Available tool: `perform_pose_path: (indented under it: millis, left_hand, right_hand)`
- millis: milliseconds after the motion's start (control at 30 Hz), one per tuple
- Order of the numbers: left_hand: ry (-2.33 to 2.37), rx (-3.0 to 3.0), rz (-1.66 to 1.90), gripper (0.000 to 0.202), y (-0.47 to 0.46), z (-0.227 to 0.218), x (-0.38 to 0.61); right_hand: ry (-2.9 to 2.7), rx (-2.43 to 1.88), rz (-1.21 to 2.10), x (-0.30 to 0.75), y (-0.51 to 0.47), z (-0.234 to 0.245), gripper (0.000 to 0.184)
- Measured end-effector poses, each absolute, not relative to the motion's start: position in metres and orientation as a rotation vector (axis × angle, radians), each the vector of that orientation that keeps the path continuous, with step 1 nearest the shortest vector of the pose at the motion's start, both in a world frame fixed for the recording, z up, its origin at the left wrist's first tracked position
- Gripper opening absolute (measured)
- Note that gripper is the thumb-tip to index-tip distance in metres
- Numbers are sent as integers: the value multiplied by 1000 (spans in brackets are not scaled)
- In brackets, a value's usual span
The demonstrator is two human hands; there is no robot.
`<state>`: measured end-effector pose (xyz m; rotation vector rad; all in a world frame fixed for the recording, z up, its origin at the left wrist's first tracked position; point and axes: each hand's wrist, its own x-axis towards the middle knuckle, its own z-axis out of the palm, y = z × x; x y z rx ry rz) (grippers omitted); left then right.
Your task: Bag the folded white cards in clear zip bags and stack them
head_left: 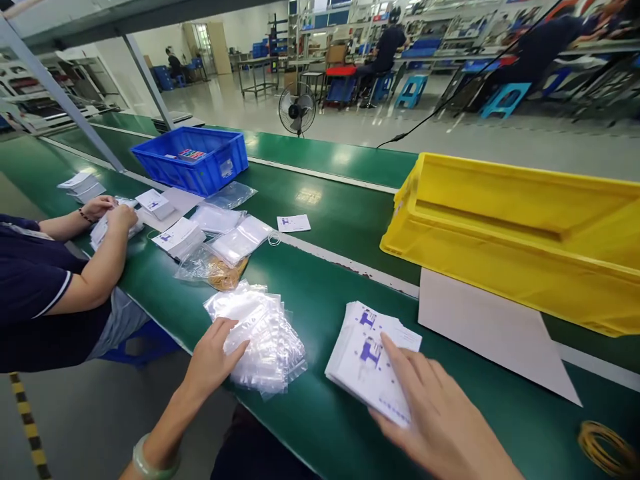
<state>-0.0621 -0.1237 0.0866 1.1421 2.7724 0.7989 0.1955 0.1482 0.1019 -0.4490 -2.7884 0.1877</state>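
My left hand (213, 357) lies with fingers stretched on a loose pile of small clear zip bags (260, 337) near the green table's front edge. My right hand (435, 417) rests on a stack of white printed cards (367, 357) with purple marks, its index finger extended across the top card. Whether the thumb grips the stack's near edge is hidden.
A yellow bin (525, 240) stands at the right, a white sheet (493, 330) under its front. A blue bin (193, 159) sits at the back left. A co-worker's hands (113, 213) handle cards at the left. More bags, cards and rubber bands (607, 447) lie about.
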Motion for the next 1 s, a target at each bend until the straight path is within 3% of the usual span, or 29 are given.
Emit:
perform_pose_path:
  millis: [133, 267, 433, 533, 733, 1000]
  left_hand:
    - [2735, 1119, 360, 15, -122, 80, -62]
    - [2657, 1150, 313, 28, -115, 76, -65]
    - [2566, 1193, 364, 29, -114, 80, -73]
    - [2542, 1209, 406, 29, -111, 84, -75]
    - [2591, 1134, 662, 28, -104, 95, -69]
    - [2485, 715, 924, 29, -111, 99, -63]
  right_hand:
    - [-2883, -449, 330, 207, 116, 59, 89]
    - [-2939, -674, 488, 215, 101, 35, 81]
    - [-2552, -1309, 773, 230, 89, 49, 66]
    - [-2376, -1603, 971, 230, 87, 55, 75]
    - [-1970, -1668, 1407, 222, 93, 50, 58]
    - [-1270, -1627, 1806, 264, 89, 44, 63]
